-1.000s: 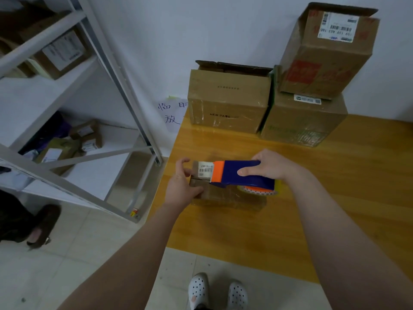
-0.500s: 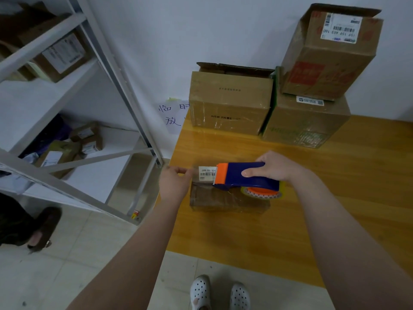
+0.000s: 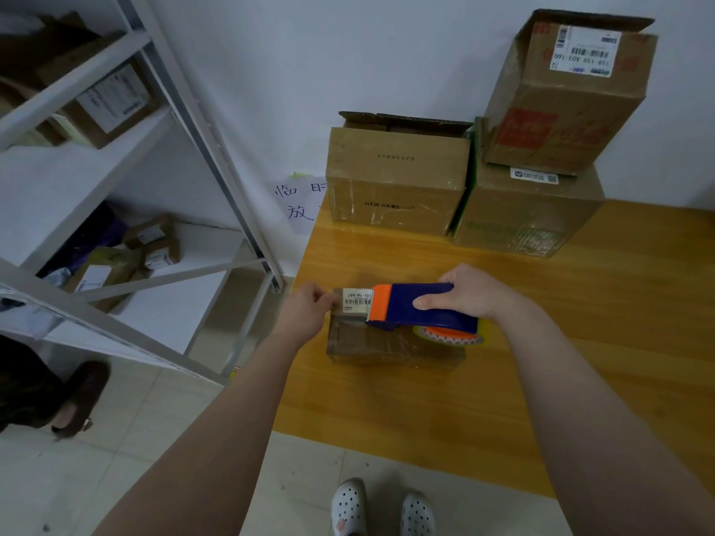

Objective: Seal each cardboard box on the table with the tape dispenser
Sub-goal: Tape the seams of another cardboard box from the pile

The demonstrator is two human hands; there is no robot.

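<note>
Right hand (image 3: 470,292) wraps the blue body of the tape dispenser (image 3: 418,307) from above, with the thumb along the near side and the fingers curled over the far side, out of sight. Dispenser lies lengthwise on top of the small box (image 3: 387,344), its orange nose pointing left. The tape roll (image 3: 449,334) hangs over the box's right near edge, partly hidden under the blue body.

Left hand (image 3: 305,313) has its fingers curled in, pinching at the upper left edge of the small box. The fingertips are mostly hidden behind the knuckles. Cannot tell whether clear tape is between them as well.

Small box sits on the wooden table (image 3: 580,361) near its left edge. Its top is largely covered by the dispenser. A white barcode label (image 3: 358,300) shows at the left end, just beside the orange nose. The front face looks glossy, and no seams can be made out.

Three larger boxes stand against the wall at the back of the table:
- one on the left with a raised flap (image 3: 394,179);
- a wide one to its right (image 3: 530,210);
- a tilted one stacked on the wide one (image 3: 561,98).

A handwritten paper (image 3: 298,203) on the wall is partly cut off by the left-hand box. A metal shelf (image 3: 216,156) with parcels stands to the left. White shoes (image 3: 348,508) show at the bottom edge.
</note>
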